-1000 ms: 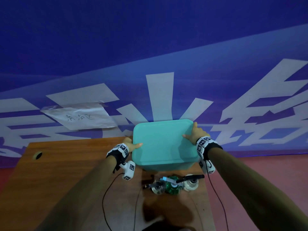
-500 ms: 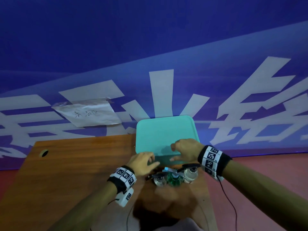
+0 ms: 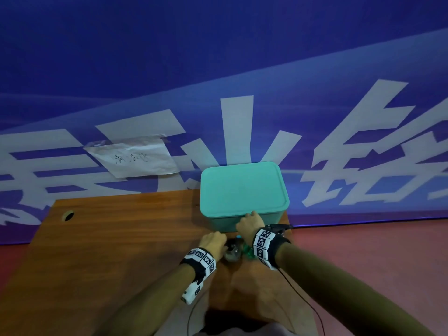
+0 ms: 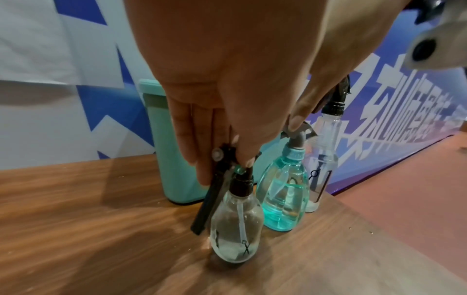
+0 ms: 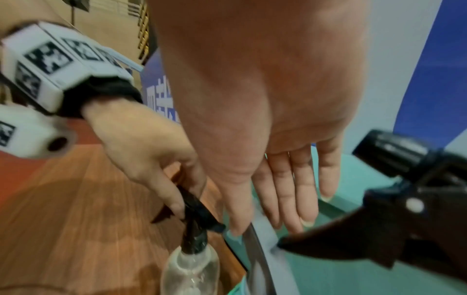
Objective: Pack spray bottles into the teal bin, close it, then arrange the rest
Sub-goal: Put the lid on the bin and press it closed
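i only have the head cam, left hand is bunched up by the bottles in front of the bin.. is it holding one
observer: Yes. In the left wrist view, the left hand pinches the black spray head of the nearest clear bottle, which stands on the table.
operator: how many bottles out there
observer: Three in a row: that one, a teal bottle with a grey head, and a slim clear bottle farthest away.
operator: right hand got anything
observer: No. In the right wrist view, the right hand has straight fingers just over the spray heads and grips nothing.
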{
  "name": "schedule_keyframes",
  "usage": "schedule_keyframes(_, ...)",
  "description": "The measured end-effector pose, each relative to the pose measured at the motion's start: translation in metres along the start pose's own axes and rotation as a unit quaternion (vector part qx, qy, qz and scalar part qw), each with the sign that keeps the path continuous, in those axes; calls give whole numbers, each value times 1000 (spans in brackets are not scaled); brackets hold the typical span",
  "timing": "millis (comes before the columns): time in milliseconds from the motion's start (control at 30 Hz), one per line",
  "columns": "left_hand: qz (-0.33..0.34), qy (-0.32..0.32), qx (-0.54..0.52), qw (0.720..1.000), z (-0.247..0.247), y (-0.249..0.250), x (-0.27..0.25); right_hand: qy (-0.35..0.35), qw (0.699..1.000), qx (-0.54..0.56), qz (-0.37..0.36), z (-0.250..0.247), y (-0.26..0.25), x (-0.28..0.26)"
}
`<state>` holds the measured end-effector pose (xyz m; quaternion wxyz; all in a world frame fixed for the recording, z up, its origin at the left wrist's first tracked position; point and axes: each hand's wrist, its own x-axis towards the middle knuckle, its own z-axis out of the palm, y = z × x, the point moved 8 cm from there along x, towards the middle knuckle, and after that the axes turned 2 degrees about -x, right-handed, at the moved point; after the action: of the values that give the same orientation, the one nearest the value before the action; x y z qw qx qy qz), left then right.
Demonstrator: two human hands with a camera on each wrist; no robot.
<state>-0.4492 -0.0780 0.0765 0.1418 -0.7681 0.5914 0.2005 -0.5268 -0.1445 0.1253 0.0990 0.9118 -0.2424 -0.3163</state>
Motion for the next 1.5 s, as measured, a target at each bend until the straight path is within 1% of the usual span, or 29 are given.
schedule_keyframes(133, -7, 9, 8, 1000, 3, -15, -13, -4, 1000, 18, 14, 7, -3, 9)
schedule_keyframes(200, -17, 5, 8, 1000, 6, -26, -22, 2, 1000, 6, 10, 8, -9, 10)
schedule_keyframes(300, -47, 0, 1, 999, 8, -46, -38, 19, 1000, -24, -8, 4, -21, 6)
schedule_keyframes(400, -77, -6, -18, 997, 5, -71, -54, 31, 999, -10, -33, -4, -35, 3)
schedule_keyframes(600, -148, 19, -65, 987, 4, -135, -91, 61, 995, 5, -78, -33, -84, 13)
schedule_keyframes(700, -178, 21, -86, 980, 5, -172, -107, 77, 993, 22, -83, -52, -110, 24)
schedule_keyframes(900, -176, 32, -76, 981, 2, -246, -121, 95, 985, 129, -66, -96, -146, 58)
schedule_keyframes(1100, -175, 33, -99, 979, 8, -325, -111, 107, 982, 146, -54, -131, -182, 106)
schedule_keyframes(1267, -160, 36, -85, 983, 5, -378, -92, 99, 983, 156, -23, -156, -194, 144)
schedule_keyframes(1400, -145, 17, -63, 987, 8, -411, -71, 81, 979, 187, -10, -166, -202, 166)
schedule_keyframes(1500, -135, 9, -47, 990, 7, -426, -51, 91, 972, 218, 1, -175, -203, 184)
